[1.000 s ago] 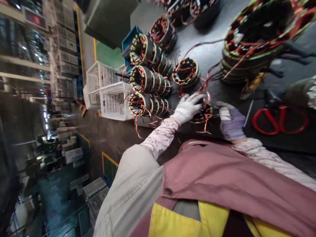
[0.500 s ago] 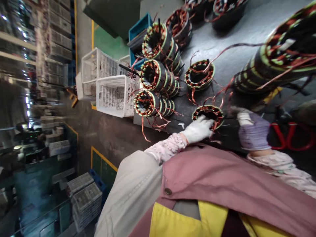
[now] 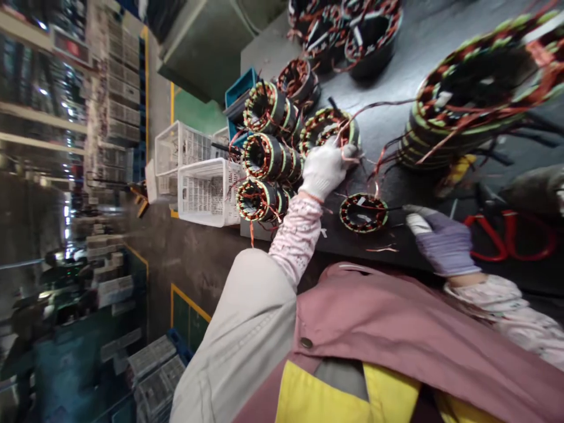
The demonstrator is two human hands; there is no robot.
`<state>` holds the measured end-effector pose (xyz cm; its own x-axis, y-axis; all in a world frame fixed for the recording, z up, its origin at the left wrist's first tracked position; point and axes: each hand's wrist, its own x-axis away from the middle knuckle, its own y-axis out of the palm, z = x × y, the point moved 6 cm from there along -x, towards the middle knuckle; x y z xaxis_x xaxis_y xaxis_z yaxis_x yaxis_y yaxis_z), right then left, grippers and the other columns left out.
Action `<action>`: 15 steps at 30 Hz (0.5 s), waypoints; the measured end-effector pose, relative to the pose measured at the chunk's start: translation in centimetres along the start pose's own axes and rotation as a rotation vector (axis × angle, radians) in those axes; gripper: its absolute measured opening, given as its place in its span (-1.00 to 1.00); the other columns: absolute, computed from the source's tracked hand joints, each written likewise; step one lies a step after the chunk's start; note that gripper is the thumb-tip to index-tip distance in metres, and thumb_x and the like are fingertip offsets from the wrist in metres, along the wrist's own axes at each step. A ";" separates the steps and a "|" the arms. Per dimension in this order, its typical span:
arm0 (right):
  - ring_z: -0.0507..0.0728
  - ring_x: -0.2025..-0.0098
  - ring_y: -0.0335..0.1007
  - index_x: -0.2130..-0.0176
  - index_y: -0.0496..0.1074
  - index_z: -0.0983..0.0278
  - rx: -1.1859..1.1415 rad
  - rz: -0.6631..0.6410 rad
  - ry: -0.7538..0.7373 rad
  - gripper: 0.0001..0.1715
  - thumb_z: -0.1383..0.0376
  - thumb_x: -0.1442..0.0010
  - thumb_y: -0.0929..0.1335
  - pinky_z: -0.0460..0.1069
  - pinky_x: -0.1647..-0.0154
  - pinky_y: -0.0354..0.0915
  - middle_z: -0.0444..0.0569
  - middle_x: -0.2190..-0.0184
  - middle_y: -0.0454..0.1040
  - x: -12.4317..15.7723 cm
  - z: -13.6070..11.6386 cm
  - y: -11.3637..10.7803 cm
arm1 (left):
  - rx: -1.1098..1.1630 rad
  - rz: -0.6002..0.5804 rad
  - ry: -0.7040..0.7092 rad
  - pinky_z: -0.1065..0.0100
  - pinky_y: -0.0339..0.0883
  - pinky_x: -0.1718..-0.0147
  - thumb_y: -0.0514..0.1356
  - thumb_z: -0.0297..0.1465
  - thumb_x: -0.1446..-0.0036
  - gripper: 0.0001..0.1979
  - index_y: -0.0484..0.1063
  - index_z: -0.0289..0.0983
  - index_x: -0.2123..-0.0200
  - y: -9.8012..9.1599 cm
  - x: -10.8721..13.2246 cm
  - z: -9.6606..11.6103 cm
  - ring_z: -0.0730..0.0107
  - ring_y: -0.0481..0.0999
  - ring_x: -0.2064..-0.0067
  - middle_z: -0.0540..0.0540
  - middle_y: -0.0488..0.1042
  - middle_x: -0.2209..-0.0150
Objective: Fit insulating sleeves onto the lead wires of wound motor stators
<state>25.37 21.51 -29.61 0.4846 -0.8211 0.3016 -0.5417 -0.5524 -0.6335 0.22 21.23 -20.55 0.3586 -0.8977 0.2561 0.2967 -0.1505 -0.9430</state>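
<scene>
My left hand [image 3: 325,167], in a white glove, grips the rim of a wound stator [image 3: 328,126] that lies on the dark bench beyond a smaller one. That smaller stator [image 3: 363,212], a flat ring of copper coils with green edging, rests on the bench between my hands. My right hand [image 3: 440,241], in a purple glove with a white-taped finger, sits just right of that ring, fingers curled, pinching a thin dark tool or wire that I cannot make out, its tip toward the ring.
A stack of stators [image 3: 264,155] lies on its side at the bench's left edge. A large stator [image 3: 467,100] stands at the right, red-handled scissors [image 3: 506,238] beside my right hand. White crates [image 3: 202,191] and a blue bin [image 3: 240,91] stand off the bench.
My left hand has left the small stator and reached farther out to grasp the other stator. The small stator now lies free on the bench. My right hand stays beside it.
</scene>
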 end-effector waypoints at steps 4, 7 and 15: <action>0.23 -0.13 0.35 0.02 0.51 0.29 0.043 -0.079 -0.109 -0.48 0.12 -0.20 0.20 0.13 -0.25 0.20 0.11 -0.07 0.47 -1.8 -2.8 1.4 | -0.087 -0.137 0.010 0.21 0.23 -0.09 0.06 -0.29 -0.30 -0.70 0.47 -0.25 0.02 2.7 -4.5 -0.2 0.16 0.43 -0.08 -0.18 0.43 -0.10; 0.31 -0.27 0.13 -0.06 0.47 0.36 0.242 -0.221 -0.202 -0.43 0.11 -0.18 0.25 0.17 -0.30 0.05 0.20 -0.21 0.32 -3.2 -4.7 3.5 | -0.029 -0.017 0.027 0.24 0.19 -0.16 0.08 -0.26 -0.29 -0.71 0.47 -0.23 0.03 2.8 -2.1 0.2 0.19 0.34 -0.18 -0.16 0.35 -0.20; 0.44 -0.23 0.10 0.02 0.50 0.39 0.361 -0.258 -0.050 -0.48 0.13 -0.21 0.23 0.36 -0.16 -0.01 0.31 -0.10 0.39 -5.2 -5.5 7.8 | 0.325 -0.099 -0.171 0.46 0.30 -0.09 0.11 -0.40 -0.26 -0.79 0.50 -0.30 0.11 11.3 9.8 0.1 0.47 0.47 -0.03 -0.14 0.53 0.01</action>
<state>14.85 20.64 -32.22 0.6097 -0.6503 0.4532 -0.1286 -0.6454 -0.7529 7.21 10.80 -28.71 0.4485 -0.7993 0.4000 0.5925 -0.0692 -0.8026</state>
